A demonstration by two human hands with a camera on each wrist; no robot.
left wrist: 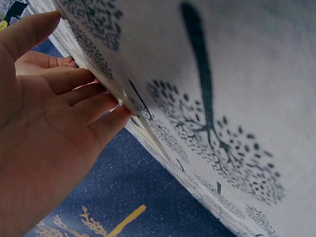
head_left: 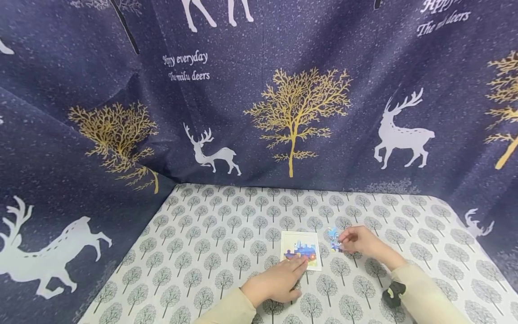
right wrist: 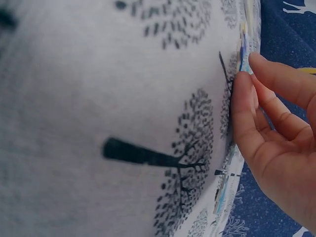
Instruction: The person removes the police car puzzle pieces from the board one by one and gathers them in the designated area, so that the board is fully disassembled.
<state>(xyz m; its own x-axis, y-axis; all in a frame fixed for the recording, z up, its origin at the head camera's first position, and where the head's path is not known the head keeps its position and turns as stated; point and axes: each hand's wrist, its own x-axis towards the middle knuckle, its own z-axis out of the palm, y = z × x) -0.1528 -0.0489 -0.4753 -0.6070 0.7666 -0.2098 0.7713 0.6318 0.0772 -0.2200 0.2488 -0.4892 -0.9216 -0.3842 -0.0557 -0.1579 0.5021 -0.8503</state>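
A small picture puzzle (head_left: 288, 237) in a pale frame lies on the cloth, showing a blue train with red wheels and an open patch in the picture. My left hand (head_left: 281, 279) rests on its lower part, fingers nearly straight; the left wrist view shows the fingertips (left wrist: 126, 116) along the frame's edge. Just right of the frame are blue puzzle pieces (head_left: 333, 235). My right hand (head_left: 363, 243) is at their right side, thumb and forefinger pinching a puzzle piece (right wrist: 242, 52) by its edge; the fingers hide part of it.
A pale tablecloth (head_left: 194, 256) printed with grey trees covers the table. Dark blue curtains (head_left: 263, 112) with deer and golden trees hang behind and at the left. A dark band with a yellow-green mark (head_left: 394, 293) is at my right sleeve.
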